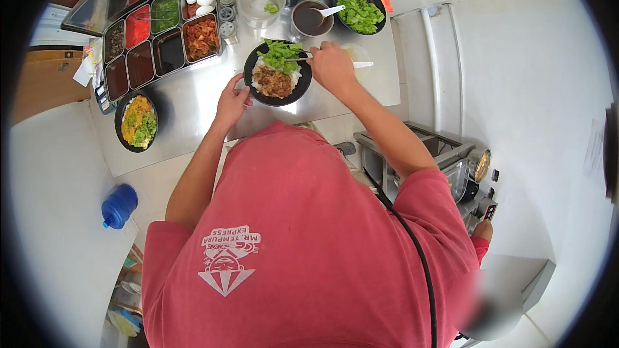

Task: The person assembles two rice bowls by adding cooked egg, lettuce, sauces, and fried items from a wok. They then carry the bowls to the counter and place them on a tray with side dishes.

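A black bowl (278, 98) stands on the steel counter in front of me, with white rice, browned chopped meat (272, 82) and green lettuce (280, 55) at its far side. My left hand (232, 100) holds the bowl's left rim with its fingers. From the right, my right hand (332, 64) is closed on thin metal tongs (300, 59), whose tips reach the lettuce. How far the tips are apart cannot be made out. Behind my right hand lies a shallow clear dish with a white spoon (363, 64), partly hidden.
Far left stands a steel topping rack (147, 48) with sauces, kimchi and eggs. A filled black bowl (137, 122) sits near the left edge. A sauce pot (308, 19), a clear tub (260, 3) and a lettuce bowl (362, 11) line the back. Another person's arm (482, 231) shows at right.
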A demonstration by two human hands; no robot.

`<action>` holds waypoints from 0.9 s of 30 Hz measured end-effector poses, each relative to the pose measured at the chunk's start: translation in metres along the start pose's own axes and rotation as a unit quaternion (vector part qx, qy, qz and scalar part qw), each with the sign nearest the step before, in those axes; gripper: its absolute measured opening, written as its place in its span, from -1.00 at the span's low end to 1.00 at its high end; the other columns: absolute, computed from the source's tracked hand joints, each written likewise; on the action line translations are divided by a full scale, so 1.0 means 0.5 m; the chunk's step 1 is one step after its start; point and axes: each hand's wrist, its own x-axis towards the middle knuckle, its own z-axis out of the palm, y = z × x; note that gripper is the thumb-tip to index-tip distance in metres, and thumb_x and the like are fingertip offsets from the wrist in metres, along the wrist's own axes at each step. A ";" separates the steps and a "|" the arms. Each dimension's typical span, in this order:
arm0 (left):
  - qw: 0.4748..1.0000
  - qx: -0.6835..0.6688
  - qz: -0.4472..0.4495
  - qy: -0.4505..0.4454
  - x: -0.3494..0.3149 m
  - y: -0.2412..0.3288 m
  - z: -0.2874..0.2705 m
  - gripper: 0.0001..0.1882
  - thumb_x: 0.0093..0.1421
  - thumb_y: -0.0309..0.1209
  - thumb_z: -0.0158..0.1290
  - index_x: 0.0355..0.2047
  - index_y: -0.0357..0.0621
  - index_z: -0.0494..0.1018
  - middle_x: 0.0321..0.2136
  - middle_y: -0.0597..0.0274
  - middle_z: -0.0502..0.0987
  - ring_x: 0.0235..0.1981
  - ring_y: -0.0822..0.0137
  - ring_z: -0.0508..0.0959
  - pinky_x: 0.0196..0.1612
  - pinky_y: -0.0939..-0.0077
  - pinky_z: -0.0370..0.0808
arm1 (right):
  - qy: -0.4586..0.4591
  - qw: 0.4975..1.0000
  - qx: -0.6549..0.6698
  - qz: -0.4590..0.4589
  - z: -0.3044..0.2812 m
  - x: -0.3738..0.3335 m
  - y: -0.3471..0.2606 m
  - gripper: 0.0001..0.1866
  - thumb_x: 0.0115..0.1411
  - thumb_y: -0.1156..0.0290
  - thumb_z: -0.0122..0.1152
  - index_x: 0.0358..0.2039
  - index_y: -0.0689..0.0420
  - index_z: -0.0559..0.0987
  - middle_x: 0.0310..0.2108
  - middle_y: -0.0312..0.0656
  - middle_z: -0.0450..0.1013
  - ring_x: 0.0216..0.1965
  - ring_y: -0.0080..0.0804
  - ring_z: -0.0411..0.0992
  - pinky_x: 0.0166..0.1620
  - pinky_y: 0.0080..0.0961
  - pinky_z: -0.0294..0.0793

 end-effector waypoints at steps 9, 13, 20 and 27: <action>1.000 0.017 -0.002 -0.013 0.001 0.012 -0.004 -0.49 0.38 -0.39 0.01 0.32 0.04 0.25 -0.37 0.20 0.60 -0.46 0.43 0.59 -0.39 0.53 0.48 | -0.018 0.999 -0.004 0.036 -0.015 -0.054 0.020 -0.80 0.14 0.33 0.21 -0.44 0.18 0.70 -0.35 -0.04 0.56 -0.26 -0.15 0.57 -0.23 -0.30 0.61; 1.000 0.008 -0.004 -0.013 0.003 0.007 -0.003 -0.49 0.38 -0.38 0.02 0.32 0.06 0.25 -0.36 0.20 0.61 -0.45 0.43 0.59 -0.38 0.54 0.47 | -0.004 0.999 0.032 0.042 -0.025 -0.054 0.013 -0.82 0.11 0.38 0.22 -0.42 0.20 0.70 -0.38 -0.01 0.56 -0.29 -0.10 0.58 -0.23 -0.26 0.62; 1.000 0.013 -0.013 -0.012 -0.002 0.014 -0.006 -0.48 0.38 -0.38 0.02 0.33 0.04 0.24 -0.36 0.21 0.61 -0.45 0.44 0.58 -0.37 0.54 0.47 | -0.061 0.995 0.025 0.076 -0.005 -0.088 -0.006 -0.80 0.13 0.35 0.23 -0.44 0.21 0.69 -0.37 0.02 0.56 -0.28 -0.06 0.58 -0.25 -0.22 0.62; 1.000 0.020 -0.004 -0.021 0.004 0.010 -0.005 -0.46 0.38 -0.37 0.01 0.36 0.04 0.21 -0.36 0.21 0.60 -0.45 0.46 0.58 -0.37 0.57 0.46 | -0.062 0.993 0.006 0.102 0.011 -0.099 -0.024 -0.84 0.08 0.43 0.22 -0.43 0.23 0.70 -0.31 0.05 0.56 -0.25 -0.10 0.58 -0.29 -0.24 0.64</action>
